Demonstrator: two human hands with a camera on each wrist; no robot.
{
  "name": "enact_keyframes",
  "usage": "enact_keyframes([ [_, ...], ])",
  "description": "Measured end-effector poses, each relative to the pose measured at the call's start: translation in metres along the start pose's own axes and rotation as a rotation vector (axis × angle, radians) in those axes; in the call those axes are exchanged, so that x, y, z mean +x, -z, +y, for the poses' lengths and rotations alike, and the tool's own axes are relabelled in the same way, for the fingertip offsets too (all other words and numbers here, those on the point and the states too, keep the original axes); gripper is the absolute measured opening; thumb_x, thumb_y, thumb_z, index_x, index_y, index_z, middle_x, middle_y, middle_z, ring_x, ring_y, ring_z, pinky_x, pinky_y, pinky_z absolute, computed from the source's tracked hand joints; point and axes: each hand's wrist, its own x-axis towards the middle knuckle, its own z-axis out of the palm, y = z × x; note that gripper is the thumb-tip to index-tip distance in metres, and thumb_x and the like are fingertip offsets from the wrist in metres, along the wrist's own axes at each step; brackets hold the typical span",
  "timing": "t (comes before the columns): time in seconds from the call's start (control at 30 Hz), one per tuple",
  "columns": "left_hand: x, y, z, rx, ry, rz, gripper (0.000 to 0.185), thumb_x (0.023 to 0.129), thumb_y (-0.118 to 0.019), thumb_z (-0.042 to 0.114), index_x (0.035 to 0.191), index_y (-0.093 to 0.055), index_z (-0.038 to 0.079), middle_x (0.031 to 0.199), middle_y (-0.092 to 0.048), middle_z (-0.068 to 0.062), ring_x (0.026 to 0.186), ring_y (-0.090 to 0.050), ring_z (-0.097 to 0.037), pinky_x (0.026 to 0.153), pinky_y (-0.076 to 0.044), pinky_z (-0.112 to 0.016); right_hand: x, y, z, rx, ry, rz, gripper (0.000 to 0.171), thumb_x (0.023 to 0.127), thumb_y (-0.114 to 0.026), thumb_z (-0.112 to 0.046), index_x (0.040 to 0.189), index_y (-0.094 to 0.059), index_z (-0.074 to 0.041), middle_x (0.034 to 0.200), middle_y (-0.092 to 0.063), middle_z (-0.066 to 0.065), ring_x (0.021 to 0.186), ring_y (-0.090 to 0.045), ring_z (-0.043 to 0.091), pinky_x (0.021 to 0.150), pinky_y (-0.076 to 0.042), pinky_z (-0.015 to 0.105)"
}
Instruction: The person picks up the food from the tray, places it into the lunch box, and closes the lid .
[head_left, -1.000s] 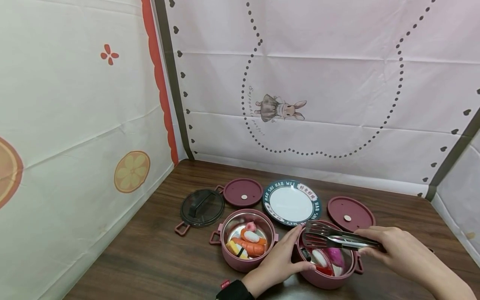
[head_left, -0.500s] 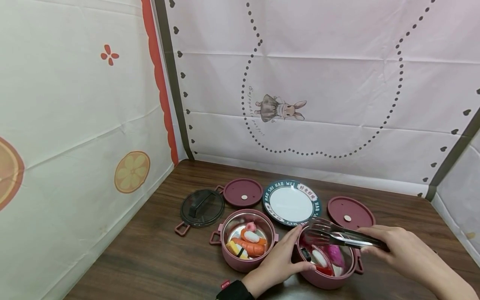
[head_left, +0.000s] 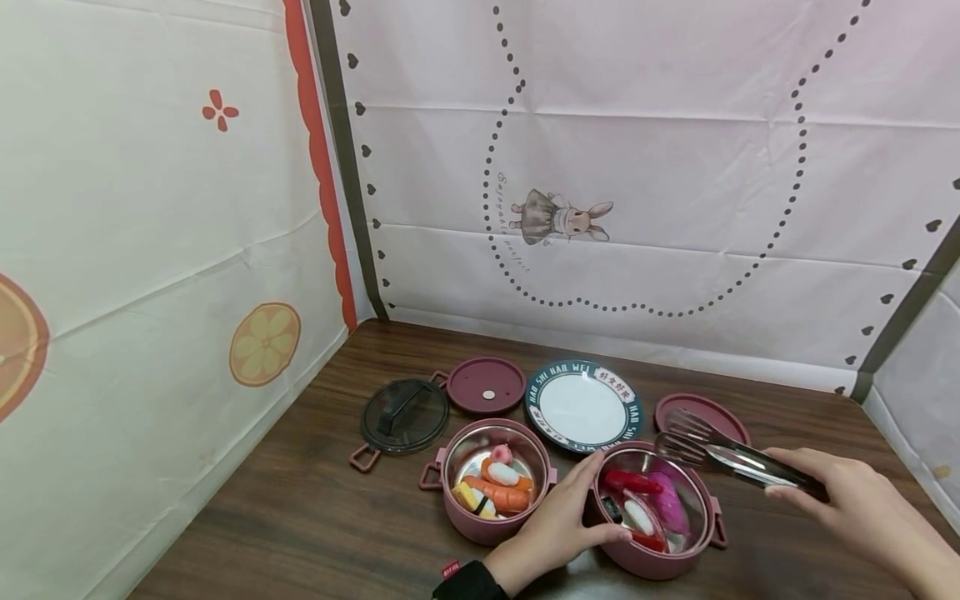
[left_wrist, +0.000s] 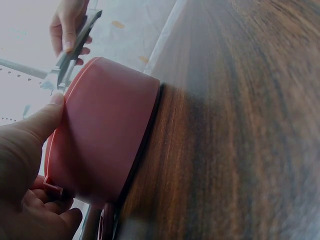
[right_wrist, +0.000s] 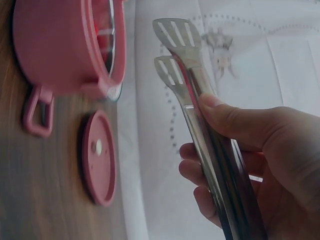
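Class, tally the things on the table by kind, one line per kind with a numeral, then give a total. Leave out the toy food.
Pink pots: 2
Maroon lids: 2
Dark clear lid: 1
Plate: 1
Metal tongs: 1
Total: 7

You had two pink pots (head_left: 651, 546) with steel insides, silver tongs (head_left: 731, 458), a white plate (head_left: 583, 406) rimmed dark teal, maroon lids (head_left: 486, 385), and a dark wood-grain table (head_left: 300, 517).

two bare hands, black left cuff (head_left: 471, 581), small, perhaps red, tag
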Motion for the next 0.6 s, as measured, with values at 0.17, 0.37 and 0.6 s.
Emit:
enact_keyframes([
  [0.17,0.000,0.000,0.001,0.004,-0.001,0.003,0.093,0.086,-0.074,0.050,0.159,-0.025,0.021,0.164,-0.031,0.000,0.147,-0.038,-0.021,0.116,-0.040,-0.045,-0.008,-0.003,0.016,-0.009,-0.122,-0.105,0.047,0.081,-0.081,-0.030,0.119,-0.070,-0.005,0.078,-0.062,-0.006,0.063,-0.034,-0.004,0.055,-0.030,0.024],
  [0.37,0.000,0.000,0.001,0.014,0.003,0.008,0.093,0.085,-0.074,0.051,0.159,-0.026,0.021,0.163,-0.032,0.000,0.147,-0.038,-0.021,0.116,-0.040,-0.046,-0.021,-0.015,0.038,-0.013,-0.248,-0.246,0.052,0.089,-0.073,-0.039,0.123,-0.066,0.000,0.071,-0.053,-0.006,0.059,-0.035,0.001,0.055,-0.030,0.025],
  [0.6,0.000,0.001,0.001,0.000,0.012,-0.002,0.093,0.085,-0.074,0.050,0.159,-0.025,0.022,0.164,-0.031,0.001,0.147,-0.037,-0.021,0.116,-0.039,-0.046,-0.035,-0.028,0.059,0.017,-0.299,-0.298,0.059,0.088,-0.073,-0.042,0.123,-0.065,0.005,0.093,-0.072,0.015,0.072,-0.055,0.014,0.058,-0.046,0.041],
])
